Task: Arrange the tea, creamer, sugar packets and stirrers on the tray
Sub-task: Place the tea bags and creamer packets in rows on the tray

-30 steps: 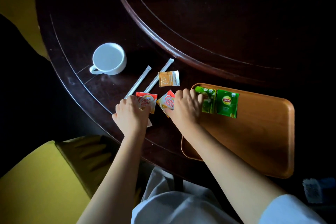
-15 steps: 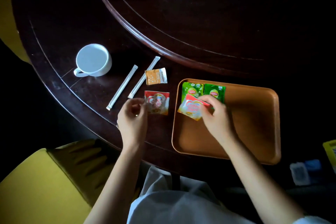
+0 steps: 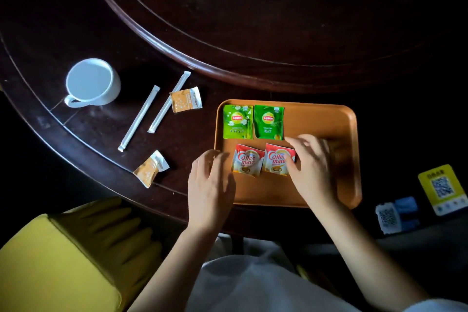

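Observation:
An orange-brown tray (image 3: pixel 329 121) sits on the dark table in front of me. Two green tea packets (image 3: pixel 238 121) (image 3: pixel 269 122) lie side by side at its far left. Just nearer, two red-and-white creamer packets (image 3: pixel 247 163) (image 3: pixel 278 159) lie flat on the tray. My left hand (image 3: pixel 210 182) hovers at the tray's left rim, fingers apart and empty. My right hand (image 3: pixel 311 162) pinches the right edge of the right creamer packet. Two orange sugar packets (image 3: pixel 186 99) (image 3: pixel 151 168) and two white wrapped stirrers (image 3: pixel 138 118) (image 3: pixel 169 102) lie on the table left of the tray.
A white cup (image 3: pixel 92 82) stands at the far left of the table. A raised round centre section (image 3: pixel 228 20) fills the far side. A yellow chair (image 3: pixel 63 261) is below left. Small QR-code cards (image 3: pixel 442 189) lie to the right of the tray.
Both creamer packets went from the table onto the tray, below the tea packets. My left hand let go of its packet. A second sugar packet has come into sight near the table edge.

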Demonstrator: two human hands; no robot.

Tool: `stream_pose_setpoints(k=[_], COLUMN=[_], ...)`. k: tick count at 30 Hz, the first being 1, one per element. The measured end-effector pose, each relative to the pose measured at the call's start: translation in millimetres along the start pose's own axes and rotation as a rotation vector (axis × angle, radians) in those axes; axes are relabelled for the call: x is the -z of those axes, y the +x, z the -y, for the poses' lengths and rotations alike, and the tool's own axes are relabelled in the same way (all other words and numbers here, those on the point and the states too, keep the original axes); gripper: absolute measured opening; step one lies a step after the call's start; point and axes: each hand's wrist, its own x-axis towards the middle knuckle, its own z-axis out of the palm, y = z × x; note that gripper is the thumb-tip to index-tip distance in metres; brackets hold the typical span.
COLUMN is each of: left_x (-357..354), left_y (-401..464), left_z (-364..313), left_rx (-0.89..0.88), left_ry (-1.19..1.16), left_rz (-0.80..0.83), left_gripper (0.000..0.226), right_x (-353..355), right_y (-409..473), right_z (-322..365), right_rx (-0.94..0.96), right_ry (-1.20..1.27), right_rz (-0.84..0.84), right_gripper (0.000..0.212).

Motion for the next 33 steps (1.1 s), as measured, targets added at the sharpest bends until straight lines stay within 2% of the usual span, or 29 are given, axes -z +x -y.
stream_pose_setpoints(k=[3,6,8,11,19,33], left_x=[-1,-13,-20,-23,-25,-23], left_y=[-12,-18,-19,-21,-17,-14], left_z=[2,-2,-5,-8,-5,-4], left_rx=[-0.233,-0.346,-0.313,-0.237,-0.164,-0.153], left_ry=[0.122,0.218,0.263,0.316,0.36,0.36], left_rz=[0.088,0.281,0.362,0.399,0.377,0.338], left_gripper=[0.041,0.052,0.056,0.06,0.063,0.065], right_x=[-7,-15,-19,-21,-28,-24], right_y=[-15,-23,-23,-23,-21,-20], right_z=[-8,-9,-8,-6,1,10], right_rx=[0.095,0.131,0.138,0.146,0.17,0.178], right_ry=[0.029,0.053,0.042,0.024,0.059,-0.027], right_rz=[-0.045,-0.019,0.014,0.058,0.056,0.087], right_gripper=[0.034,0.034,0.033,0.031,0.029,0.034])
